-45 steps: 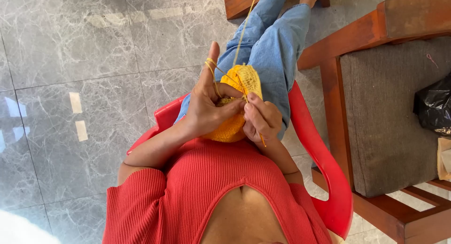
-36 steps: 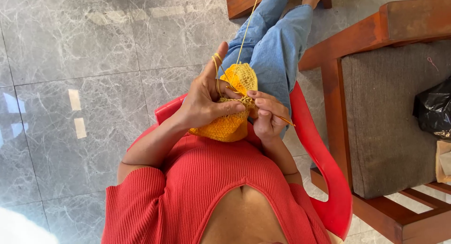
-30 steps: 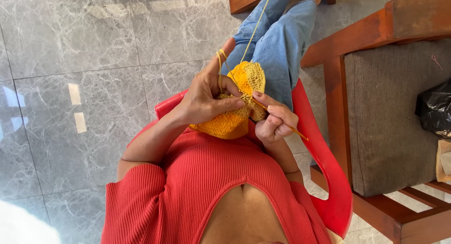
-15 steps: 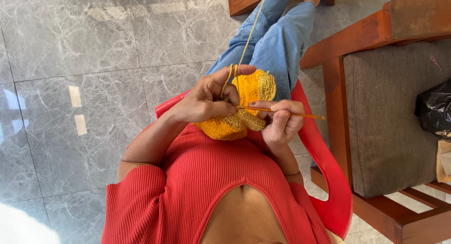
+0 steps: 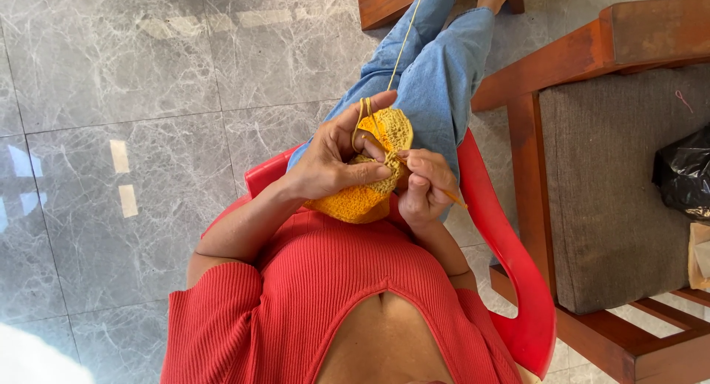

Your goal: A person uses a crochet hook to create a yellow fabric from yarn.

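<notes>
The yellow crochet piece point(image 5: 366, 183) sits above the lap, pinched in the left hand point(image 5: 334, 158), whose forefinger carries the yarn point(image 5: 403, 48) running up over the jeans point(image 5: 436, 81). The right hand point(image 5: 425, 188) is closed on a hook point(image 5: 450, 198) at the piece's edge. Red chair point(image 5: 510, 280) below; wooden seat point(image 5: 614, 177) beside.

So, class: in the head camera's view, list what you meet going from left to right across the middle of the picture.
Grey marble floor → left hand → yellow crochet piece → right hand → red plastic chair → wooden armchair's grey cushion → black plastic bag.
</notes>
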